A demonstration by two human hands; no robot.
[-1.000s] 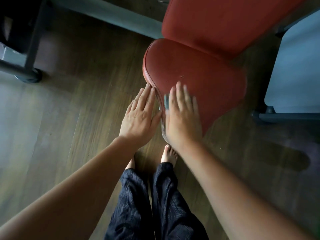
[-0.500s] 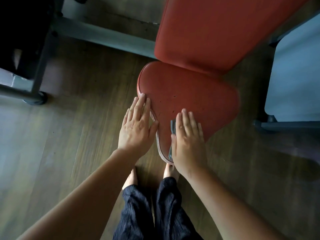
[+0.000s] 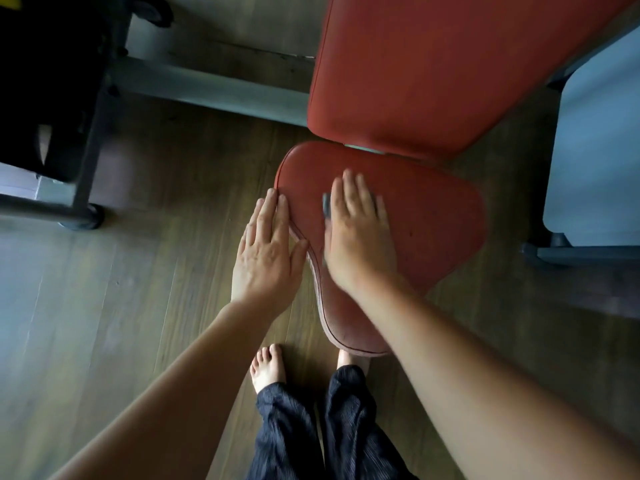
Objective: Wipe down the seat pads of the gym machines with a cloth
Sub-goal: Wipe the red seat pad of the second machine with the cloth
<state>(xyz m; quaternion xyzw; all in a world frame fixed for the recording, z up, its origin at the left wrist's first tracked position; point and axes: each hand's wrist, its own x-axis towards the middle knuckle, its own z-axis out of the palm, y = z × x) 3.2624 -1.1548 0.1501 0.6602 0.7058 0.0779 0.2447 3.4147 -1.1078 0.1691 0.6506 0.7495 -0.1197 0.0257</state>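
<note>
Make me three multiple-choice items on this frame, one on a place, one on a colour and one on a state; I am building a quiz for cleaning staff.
1. Where is the cloth?
A. Draped over the backrest
B. Under the right hand on the seat pad
C. On the floor by the feet

2. What colour is the seat pad?
A. Red
B. Black
C. Yellow

3. How is the left hand set?
A. Clenched in a fist
B. Gripping a spray bottle
C. Flat, fingers straight, along the pad's left edge

Answers:
1 B: a grey strip of cloth peeks out beside the right hand, which lies pressed on the pad.
2 A: the pad and the backrest behind it are both red.
3 C: the palm faces down, fingers together and straight, holding nothing.
</note>
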